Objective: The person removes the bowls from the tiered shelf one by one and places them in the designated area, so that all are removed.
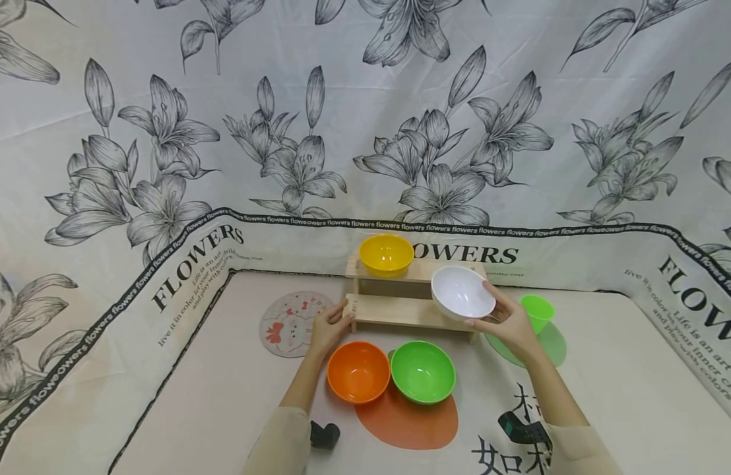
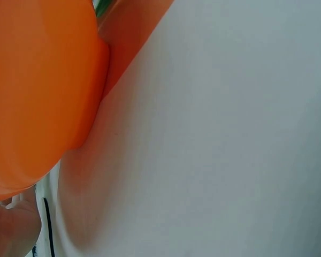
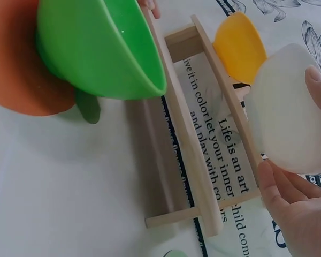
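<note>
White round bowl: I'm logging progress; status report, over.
Right hand grips white round bowl at right end of pale two-tier wooden rack. Left hand holds rack's left end. Yellow round bowl on upper shelf, apparently not in the way.

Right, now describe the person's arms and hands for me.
The left sleeve and right sleeve are both plain pale beige, with bare forearms beyond them. The left hand and right hand wear no gloves. Beside each sleeve's inner edge sits a small, dark device.
</note>
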Motion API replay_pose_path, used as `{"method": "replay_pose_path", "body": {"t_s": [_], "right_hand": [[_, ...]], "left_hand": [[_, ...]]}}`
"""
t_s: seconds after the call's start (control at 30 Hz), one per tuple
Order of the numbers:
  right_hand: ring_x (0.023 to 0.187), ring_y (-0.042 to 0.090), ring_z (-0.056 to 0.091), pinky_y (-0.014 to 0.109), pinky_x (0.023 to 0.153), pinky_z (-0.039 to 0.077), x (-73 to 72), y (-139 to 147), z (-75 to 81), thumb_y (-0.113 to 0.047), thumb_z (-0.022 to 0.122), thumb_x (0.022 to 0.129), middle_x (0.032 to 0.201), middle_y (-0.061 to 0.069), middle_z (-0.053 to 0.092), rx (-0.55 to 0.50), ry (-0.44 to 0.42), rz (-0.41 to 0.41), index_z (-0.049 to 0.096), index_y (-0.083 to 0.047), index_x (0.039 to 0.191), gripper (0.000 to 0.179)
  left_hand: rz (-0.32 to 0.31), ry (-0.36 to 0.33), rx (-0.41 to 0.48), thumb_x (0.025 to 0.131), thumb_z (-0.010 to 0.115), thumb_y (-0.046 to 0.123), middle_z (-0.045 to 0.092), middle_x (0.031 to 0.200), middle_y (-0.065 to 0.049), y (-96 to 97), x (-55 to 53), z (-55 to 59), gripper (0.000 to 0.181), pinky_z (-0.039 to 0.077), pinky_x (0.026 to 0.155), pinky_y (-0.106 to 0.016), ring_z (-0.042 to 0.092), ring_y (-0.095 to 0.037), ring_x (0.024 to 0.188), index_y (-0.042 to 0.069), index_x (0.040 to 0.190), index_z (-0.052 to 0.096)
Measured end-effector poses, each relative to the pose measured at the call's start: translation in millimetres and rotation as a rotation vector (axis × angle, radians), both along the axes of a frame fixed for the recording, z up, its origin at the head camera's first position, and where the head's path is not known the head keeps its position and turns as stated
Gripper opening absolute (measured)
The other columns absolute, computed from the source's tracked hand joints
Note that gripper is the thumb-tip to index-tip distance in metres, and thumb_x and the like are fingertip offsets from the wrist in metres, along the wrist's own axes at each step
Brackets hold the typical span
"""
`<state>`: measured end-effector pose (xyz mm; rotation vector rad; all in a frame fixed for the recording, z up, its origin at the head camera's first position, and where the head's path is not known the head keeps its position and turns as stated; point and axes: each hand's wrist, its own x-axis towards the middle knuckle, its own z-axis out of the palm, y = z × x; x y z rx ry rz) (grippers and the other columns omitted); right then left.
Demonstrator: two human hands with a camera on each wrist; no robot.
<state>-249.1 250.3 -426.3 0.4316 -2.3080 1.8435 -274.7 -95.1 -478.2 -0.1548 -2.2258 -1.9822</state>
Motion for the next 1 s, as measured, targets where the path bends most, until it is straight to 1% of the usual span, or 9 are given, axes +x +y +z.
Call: {"method": "replay_pose_path", "body": {"t_s": [0.13,0.27,0.37,0.5,0.6,0.73,0.83,0.93,1.0], "right_hand": [[0.104,-0.007,0.051,0.009,0.087,0.047,8.4,4.2,-4.3,0.009,0.073,0.074,0.145,0.037,0.023,-0.016,0.012,0.012,0.022,0.010,0.144,0.087],[0.106,-0.006,0.051,0.010,0.087,0.048,16.6,9.5,-9.0,0.010,0.073,0.073,0.145,0.038,0.020,-0.028,0.006,0.020,0.021,0.012,0.143,0.088],[0.108,-0.007,0.049,0.011,0.087,0.048,22.7,13.6,-12.8,0.009,0.074,0.073,0.146,0.037,0.019,-0.016,-0.003,0.010,0.021,0.011,0.144,0.088],[0.108,-0.009,0.048,0.011,0.087,0.048,30.9,18.1,-19.0,0.012,0.072,0.073,0.145,0.040,0.017,-0.047,-0.008,0.023,0.020,0.012,0.143,0.087],[0.108,-0.011,0.048,0.009,0.087,0.047,36.8,22.1,-24.5,0.012,0.071,0.073,0.143,0.042,0.017,-0.041,-0.002,0.007,0.021,0.014,0.142,0.086],[0.106,-0.015,0.045,0.007,0.087,0.045,44.1,28.5,-31.6,0.009,0.072,0.074,0.143,0.041,0.020,0.018,-0.010,-0.037,0.023,0.014,0.142,0.085],[0.106,-0.016,0.044,0.006,0.087,0.045,48.9,33.3,-36.3,0.010,0.072,0.074,0.143,0.041,0.019,0.023,-0.024,-0.039,0.021,0.013,0.143,0.085],[0.105,-0.016,0.045,0.007,0.087,0.045,52.6,37.1,-41.0,0.011,0.071,0.074,0.143,0.042,0.017,0.006,-0.037,-0.032,0.020,0.013,0.143,0.086],[0.106,-0.016,0.046,0.008,0.087,0.045,54.5,38.8,-44.2,0.011,0.071,0.074,0.143,0.042,0.016,0.000,-0.045,-0.033,0.020,0.013,0.143,0.086]], "left_hand": [[0.004,0.006,-0.009,0.088,0.065,0.008,0.052,0.125,-0.029,0.1,0.1,-0.4,0.045,0.049,0.092,-0.041,0.054,-0.041,0.114,-0.011,0.127,0.050],[-0.019,-0.008,0.031,0.088,0.065,0.006,0.053,0.125,-0.029,-0.8,-1.9,-2.8,0.046,0.051,0.090,-0.037,0.054,-0.039,0.114,-0.010,0.128,0.050],[-0.032,-0.012,0.052,0.088,0.064,0.006,0.053,0.124,-0.029,-1.4,-3.9,-5.1,0.046,0.053,0.088,-0.034,0.054,-0.039,0.114,-0.010,0.129,0.050],[-0.030,-0.006,0.047,0.088,0.064,0.006,0.053,0.123,-0.030,-1.8,-5.6,-6.9,0.045,0.053,0.087,-0.034,0.054,-0.039,0.114,-0.011,0.128,0.050],[-0.033,-0.006,0.051,0.088,0.064,0.005,0.053,0.123,-0.030,-1.7,-6.7,-8.3,0.045,0.053,0.087,-0.034,0.054,-0.040,0.114,-0.011,0.128,0.050],[-0.021,-0.003,0.061,0.088,0.066,0.009,0.054,0.123,-0.028,-1.9,-18.2,-25.3,0.047,0.054,0.086,-0.033,0.055,-0.038,0.113,-0.008,0.129,0.051],[-0.008,-0.002,0.063,0.087,0.067,0.010,0.054,0.123,-0.027,-1.8,-26.1,-36.2,0.047,0.054,0.085,-0.032,0.056,-0.037,0.113,-0.007,0.129,0.052],[0.000,-0.016,0.071,0.087,0.067,0.009,0.054,0.123,-0.027,-1.5,-24.1,-33.0,0.046,0.054,0.084,-0.031,0.056,-0.036,0.112,-0.006,0.128,0.052],[-0.006,-0.011,0.071,0.087,0.067,0.007,0.054,0.123,-0.028,-1.6,-21.0,-27.5,0.046,0.054,0.085,-0.033,0.055,-0.038,0.112,-0.008,0.128,0.052]]}}
